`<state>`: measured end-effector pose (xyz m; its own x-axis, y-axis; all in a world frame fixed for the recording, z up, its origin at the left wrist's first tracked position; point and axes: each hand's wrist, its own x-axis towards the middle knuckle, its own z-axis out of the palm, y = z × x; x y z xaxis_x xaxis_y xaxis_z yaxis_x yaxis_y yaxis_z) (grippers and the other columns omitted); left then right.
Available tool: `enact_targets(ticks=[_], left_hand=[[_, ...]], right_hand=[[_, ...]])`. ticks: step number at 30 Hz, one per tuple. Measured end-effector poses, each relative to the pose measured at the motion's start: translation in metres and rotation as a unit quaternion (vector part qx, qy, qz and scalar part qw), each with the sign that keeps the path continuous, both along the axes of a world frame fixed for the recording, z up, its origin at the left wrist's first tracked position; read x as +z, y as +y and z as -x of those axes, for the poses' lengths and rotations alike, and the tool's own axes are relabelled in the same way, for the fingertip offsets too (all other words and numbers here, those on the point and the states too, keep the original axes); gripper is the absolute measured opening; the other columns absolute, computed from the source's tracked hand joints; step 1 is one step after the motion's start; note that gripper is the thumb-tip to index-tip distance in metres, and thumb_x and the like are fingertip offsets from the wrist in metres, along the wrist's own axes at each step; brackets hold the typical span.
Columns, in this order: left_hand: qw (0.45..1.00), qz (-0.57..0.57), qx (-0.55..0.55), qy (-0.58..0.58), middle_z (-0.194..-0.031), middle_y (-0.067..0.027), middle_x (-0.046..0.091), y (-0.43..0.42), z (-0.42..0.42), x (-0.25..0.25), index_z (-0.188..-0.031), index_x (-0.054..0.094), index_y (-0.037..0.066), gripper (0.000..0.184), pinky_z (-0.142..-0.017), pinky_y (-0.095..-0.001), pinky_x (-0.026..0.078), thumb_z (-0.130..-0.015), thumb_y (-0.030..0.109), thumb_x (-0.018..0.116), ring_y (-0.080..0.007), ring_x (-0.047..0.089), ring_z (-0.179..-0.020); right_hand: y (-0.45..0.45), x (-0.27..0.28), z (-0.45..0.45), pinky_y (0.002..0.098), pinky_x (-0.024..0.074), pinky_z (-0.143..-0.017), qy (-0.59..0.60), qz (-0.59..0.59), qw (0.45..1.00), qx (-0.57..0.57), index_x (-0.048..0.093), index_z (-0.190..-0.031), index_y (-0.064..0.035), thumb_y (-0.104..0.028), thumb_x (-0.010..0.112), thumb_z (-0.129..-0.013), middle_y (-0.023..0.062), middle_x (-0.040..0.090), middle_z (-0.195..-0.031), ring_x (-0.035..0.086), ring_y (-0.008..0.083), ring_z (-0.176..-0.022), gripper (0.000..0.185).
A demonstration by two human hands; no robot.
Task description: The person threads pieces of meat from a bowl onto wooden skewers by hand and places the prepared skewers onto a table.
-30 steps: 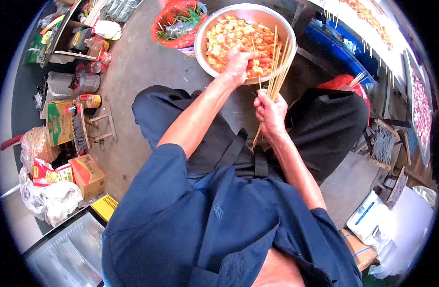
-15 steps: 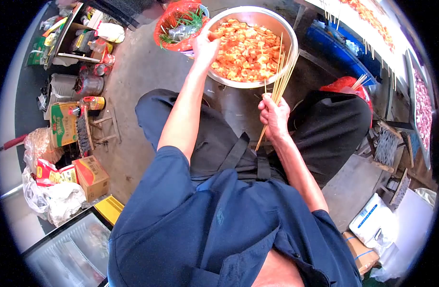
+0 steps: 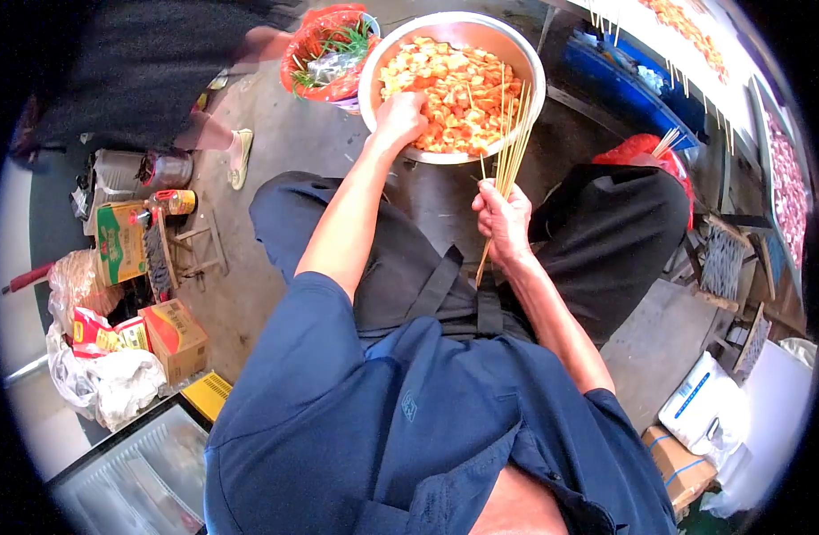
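A wide metal basin (image 3: pixel 536 98) full of orange-red marinated meat pieces (image 3: pixel 454 85) stands in front of me. Over its near left side, my left hand (image 3: pixel 400 120) reaches in with curled fingers against the meat; its fingertips are hidden, so what they pinch cannot be made out. My right hand (image 3: pixel 504 218) is closed round a bundle of thin bamboo skewers (image 3: pixel 516 147). They fan upward across the basin's right rim, and their lower ends stick out below the fist. One skewer stands slightly apart from the others, pointing over the meat.
A red-bag-lined bucket (image 3: pixel 316 45) with green leaves adjoins the basin on the left. Another person's blurred dark clothing (image 3: pixel 133 71) and shod foot (image 3: pixel 240 159) are at upper left. More skewers (image 3: pixel 668 143) stand by a red bag at right, near a blue crate (image 3: pixel 623 85) and trays of meat.
My left hand has gone from the basin's left rim down into the meat. The basin sits slightly further left in view. Another person has come in at upper left.
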<state>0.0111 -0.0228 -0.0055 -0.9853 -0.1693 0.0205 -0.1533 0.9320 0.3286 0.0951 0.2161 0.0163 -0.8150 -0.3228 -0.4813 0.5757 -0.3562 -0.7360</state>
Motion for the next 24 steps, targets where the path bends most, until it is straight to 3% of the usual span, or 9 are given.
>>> enact_targets(ticks=[4,6,7,11,13,14,16,20,24], left_hand=[[0.994,-0.107,0.022,0.002,-0.088,-0.0153,0.067,-0.012,0.002,-0.011,-0.098,0.067,0.007,0.028,-0.073,-0.0384,0.052,-0.070,0.012,0.063,-0.0276,0.066,-0.084],[0.940,-0.322,0.098,-0.048,-0.071,-0.0118,0.066,-0.006,-0.002,0.008,-0.097,0.064,0.000,0.023,-0.058,-0.0293,0.051,-0.075,0.004,0.064,-0.0152,0.064,-0.068],[0.915,-0.387,0.106,-0.050,-0.075,-0.0138,0.065,0.000,-0.003,0.018,-0.099,0.062,0.000,0.021,-0.054,-0.0253,0.051,-0.079,-0.003,0.057,-0.0145,0.065,-0.067],[0.850,-0.516,0.104,0.021,-0.084,-0.0154,0.066,0.007,0.001,0.020,-0.101,0.060,0.000,0.023,-0.059,-0.0282,0.054,-0.080,-0.005,0.053,-0.0199,0.067,-0.071],[0.739,-0.662,0.124,0.021,-0.094,-0.0158,0.065,0.008,0.004,0.022,-0.103,0.058,-0.001,0.026,-0.064,-0.0315,0.057,-0.080,-0.008,0.048,-0.0254,0.068,-0.079],[0.739,-0.662,0.123,0.021,-0.094,-0.0158,0.065,0.009,0.004,0.025,-0.103,0.058,-0.001,0.026,-0.064,-0.0315,0.057,-0.080,-0.008,0.048,-0.0254,0.068,-0.079],[0.671,-0.731,0.121,0.021,-0.104,-0.0171,0.063,0.010,0.004,0.031,-0.107,0.054,-0.002,0.028,-0.070,-0.0349,0.058,-0.081,-0.010,0.046,-0.0304,0.067,-0.088],[0.680,-0.720,0.108,0.088,-0.100,-0.0207,0.062,0.019,0.007,0.019,-0.112,0.050,-0.006,0.029,-0.065,-0.0345,0.059,-0.083,-0.008,0.049,-0.0317,0.067,-0.084],[0.649,-0.739,0.126,0.125,-0.103,-0.0203,0.059,0.030,0.004,0.021,-0.115,0.045,-0.006,0.031,-0.070,-0.0373,0.059,-0.084,-0.007,0.050,-0.0330,0.066,-0.087]], right_hand=[[0.000,-0.001,0.000,0.0184,0.0258,-0.035,-0.002,0.002,1.000,-0.002,0.055,-0.090,-0.0063,-0.016,0.059,-0.089,0.0020,0.055,-0.062,0.035,0.0030,-0.039,0.011],[-0.001,0.000,0.000,0.0183,0.0260,-0.035,0.001,-0.004,1.000,0.005,0.055,-0.090,-0.0066,-0.016,0.060,-0.089,0.0017,0.055,-0.062,0.035,0.0030,-0.039,0.010],[-0.001,0.000,-0.001,0.0183,0.0260,-0.035,0.002,-0.003,1.000,0.004,0.055,-0.090,-0.0066,-0.016,0.060,-0.089,0.0017,0.055,-0.062,0.035,0.0030,-0.039,0.010],[-0.003,0.002,-0.002,0.0179,0.0264,-0.035,0.010,-0.014,1.000,0.014,0.055,-0.089,-0.0070,-0.015,0.059,-0.088,0.0007,0.055,-0.061,0.036,0.0028,-0.039,0.009],[-0.002,0.000,-0.003,0.0179,0.0269,-0.035,0.018,-0.022,0.999,0.020,0.055,-0.089,-0.0072,-0.014,0.059,-0.087,-0.0003,0.055,-0.061,0.037,0.0026,-0.040,0.008],[-0.002,0.000,-0.004,0.0179,0.0269,-0.035,0.018,-0.022,0.999,0.019,0.055,-0.089,-0.0072,-0.014,0.059,-0.087,-0.0003,0.055,-0.061,0.037,0.0026,-0.040,0.008],[-0.003,0.000,-0.005,0.0177,0.0256,-0.035,0.030,-0.028,0.999,0.029,0.055,-0.092,-0.0064,-0.016,0.060,-0.089,0.0012,0.054,-0.063,0.035,0.0019,-0.039,0.011],[-0.006,0.001,-0.007,0.0174,0.0287,-0.037,0.032,-0.042,0.998,0.043,0.057,-0.089,-0.0081,-0.015,0.058,-0.087,-0.0023,0.055,-0.061,0.039,0.0023,-0.043,0.008],[-0.007,0.002,-0.009,0.0176,0.0289,-0.038,0.037,-0.051,0.997,0.053,0.057,-0.090,-0.0084,-0.016,0.059,-0.088,-0.0028,0.055,-0.061,0.039,0.0023,-0.043,0.008]])
